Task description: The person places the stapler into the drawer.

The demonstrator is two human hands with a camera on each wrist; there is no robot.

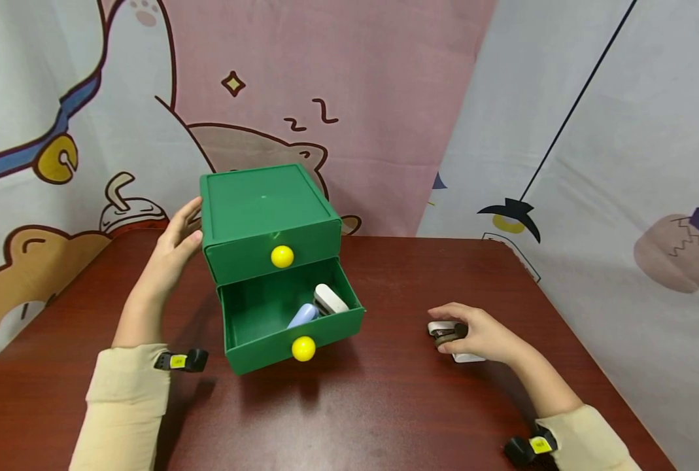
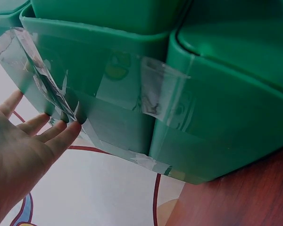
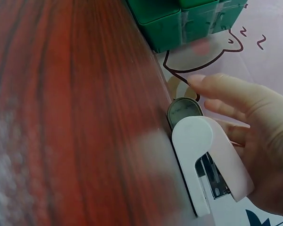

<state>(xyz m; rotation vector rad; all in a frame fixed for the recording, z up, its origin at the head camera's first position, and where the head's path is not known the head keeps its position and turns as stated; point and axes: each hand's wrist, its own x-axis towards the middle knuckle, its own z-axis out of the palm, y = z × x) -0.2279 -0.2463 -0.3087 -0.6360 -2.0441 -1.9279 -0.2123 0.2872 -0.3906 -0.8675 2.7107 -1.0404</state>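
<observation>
In the head view my left hand [image 1: 175, 245] rests against the left side of a green drawer box [image 1: 261, 203]. Its extended fingers [image 2: 61, 136] touch that wall beside wrinkled clear tape [image 2: 52, 89]. The lower drawer [image 1: 255, 356], with a yellow knob, is pulled out and holds a white stapler [image 1: 329, 299] and a light blue object [image 1: 304, 315], partly hidden by the front. At right, my right hand [image 1: 481, 333] reaches over another white stapler [image 3: 195, 141] on the table, thumb and fingers spread around a dark olive, round-ended object [image 3: 184, 110] beside it.
The box's upper drawer [image 1: 237, 261], with its own yellow knob [image 1: 282, 256], is closed. Everything stands on a reddish-brown wooden table [image 1: 396, 405]. A cartoon-printed cloth [image 1: 384, 118] hangs behind the table and along its right side.
</observation>
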